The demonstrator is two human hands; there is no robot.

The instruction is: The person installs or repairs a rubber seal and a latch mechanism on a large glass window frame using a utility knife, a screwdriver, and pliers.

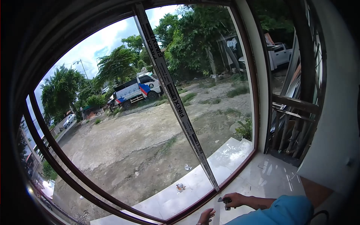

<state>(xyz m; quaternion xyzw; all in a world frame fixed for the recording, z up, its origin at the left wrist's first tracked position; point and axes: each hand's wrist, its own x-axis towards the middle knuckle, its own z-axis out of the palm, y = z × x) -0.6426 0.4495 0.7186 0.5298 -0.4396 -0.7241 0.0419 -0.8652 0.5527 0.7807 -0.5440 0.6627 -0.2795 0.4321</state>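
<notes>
My right hand (234, 200), at the end of an arm in a blue sleeve (281, 212), is closed around a small dark tool (226, 200) with a flat grey tip. Lower and to the left, my left hand (206, 216) is partly in view with its fingers curled apart and nothing visible in them. Both hands are just inside the window frame's dark red bottom rail (195, 205). A slanting metal bar (176, 99) with printed film on it runs from the top of the frame down to this rail, near my right hand.
Pale floor tiles (258, 176) lie inside. A wooden rack (296, 103) with poles stands at the right beside a white wall (333, 131). Beyond the frame are a pale ledge (228, 159), rough ground, a truck (138, 90) and trees.
</notes>
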